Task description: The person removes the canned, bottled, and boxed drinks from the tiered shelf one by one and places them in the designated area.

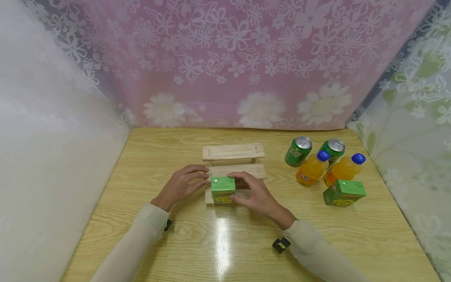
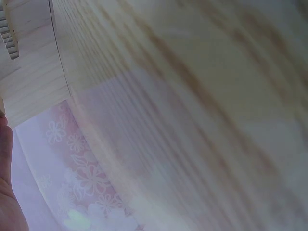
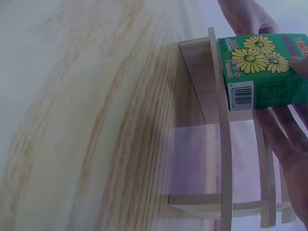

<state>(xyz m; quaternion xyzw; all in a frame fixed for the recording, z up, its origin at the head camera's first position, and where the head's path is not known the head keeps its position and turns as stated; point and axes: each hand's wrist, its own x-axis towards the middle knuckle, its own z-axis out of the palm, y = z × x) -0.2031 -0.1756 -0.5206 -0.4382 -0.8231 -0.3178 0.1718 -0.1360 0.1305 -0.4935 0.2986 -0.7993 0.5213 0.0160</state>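
A green drink carton (image 1: 223, 191) with yellow flowers stands on the lowest front step of a small stepped wooden rack (image 1: 233, 152). My right hand (image 1: 256, 196) grips the carton from its right side; the right wrist view shows the thumb on the flowered face (image 3: 262, 62) and the fingers beneath and behind. My left hand (image 1: 183, 185) is at the carton's left, its fingers extended toward the rack and carton; whether they touch is unclear. Only a sliver of the left hand (image 2: 8, 187) enters the left wrist view, at the edge.
To the right on the wooden table (image 1: 169, 250) stand two green cans (image 1: 298, 152), two orange drink bottles with blue caps (image 1: 311, 169) and a second green carton (image 1: 344, 192). A pink floral curtain (image 1: 225, 62) hangs behind the table, with pale cloth on both sides.
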